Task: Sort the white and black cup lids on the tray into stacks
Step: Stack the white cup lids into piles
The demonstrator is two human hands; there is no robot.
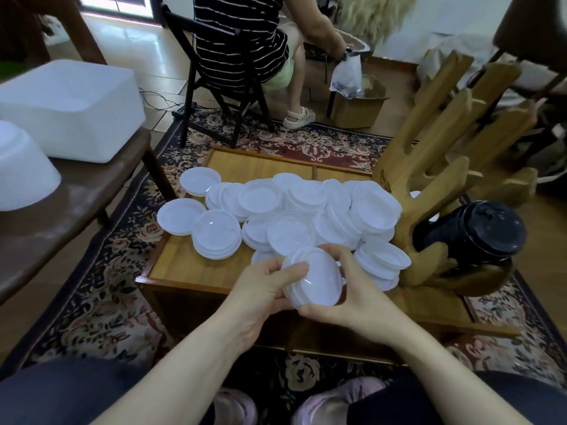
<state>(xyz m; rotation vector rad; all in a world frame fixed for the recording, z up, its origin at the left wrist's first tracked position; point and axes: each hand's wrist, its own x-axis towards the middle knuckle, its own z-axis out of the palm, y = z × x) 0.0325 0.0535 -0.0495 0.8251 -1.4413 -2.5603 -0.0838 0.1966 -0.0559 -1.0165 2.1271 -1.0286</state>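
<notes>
Several white cup lids lie in a loose heap across the wooden tray. Above the tray's near edge both hands hold a small stack of white lids, tilted on its side. My left hand grips its left rim with the thumb on top. My right hand curls round its right and lower rim. A stack of black lids lies on its side at the right, resting in a wooden hand-shaped stand.
A brown side table at the left carries a white plastic bin and a stack of white bowls. A person in a striped top sits on a black chair beyond the tray. A patterned rug covers the floor.
</notes>
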